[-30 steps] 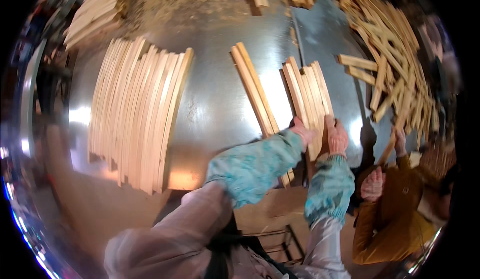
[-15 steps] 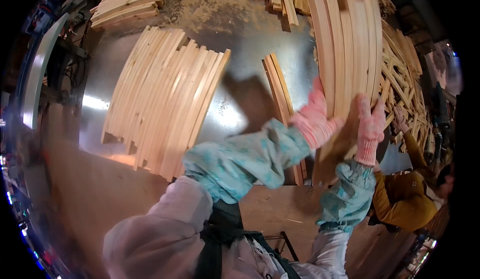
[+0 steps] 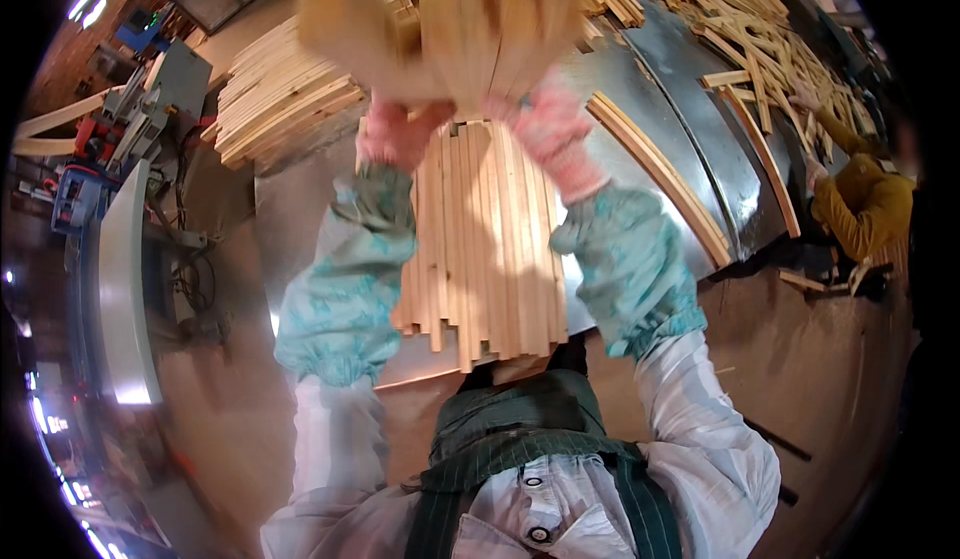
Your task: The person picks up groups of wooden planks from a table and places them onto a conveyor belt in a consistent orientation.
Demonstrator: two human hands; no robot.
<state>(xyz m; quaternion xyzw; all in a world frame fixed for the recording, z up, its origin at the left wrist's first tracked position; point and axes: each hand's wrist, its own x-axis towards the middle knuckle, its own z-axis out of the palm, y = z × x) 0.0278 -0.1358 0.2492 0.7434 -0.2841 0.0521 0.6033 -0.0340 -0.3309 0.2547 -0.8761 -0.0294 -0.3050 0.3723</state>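
Both my hands wear pink-and-white gloves and are raised in front of me with a bundle of wooden strips (image 3: 462,44), which is smeared by motion. My left hand (image 3: 393,137) grips its near left edge, and my right hand (image 3: 553,131) grips its near right side. The fingers are partly hidden by the wood. Under the bundle, a row of pale wooden strips (image 3: 488,249) lies side by side on the metal table (image 3: 590,304), their near ends uneven.
A few strips (image 3: 665,179) lie to the right. At the far left stands a stack of strips (image 3: 280,104), and a loose heap of strips (image 3: 775,44) covers the far right. A co-worker in a mustard top (image 3: 862,204) reaches toward it. Machinery (image 3: 165,104) stands at left.
The bundle has moved with both my hands from the right side to above the row of strips. The view has turned to the right.
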